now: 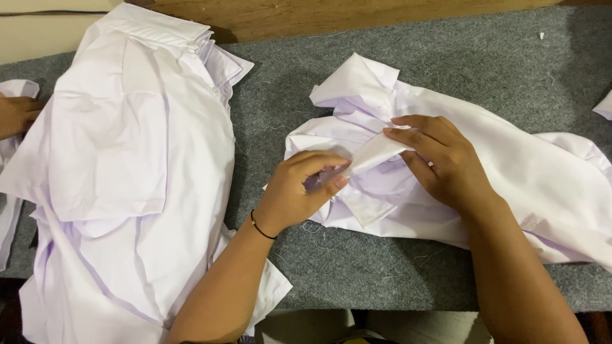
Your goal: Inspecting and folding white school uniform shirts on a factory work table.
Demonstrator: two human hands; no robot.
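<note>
Both hands pinch one folded strip of the crumpled white cotton shirt: left hand at its near end, right hand at the far end, strip slanting up-right across the grey felt table.

Grey felt table, white shirts

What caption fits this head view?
Both hands, left hand and right hand, pinch a fold of a white shirt on grey felt table, beside a shirt pile.
</note>
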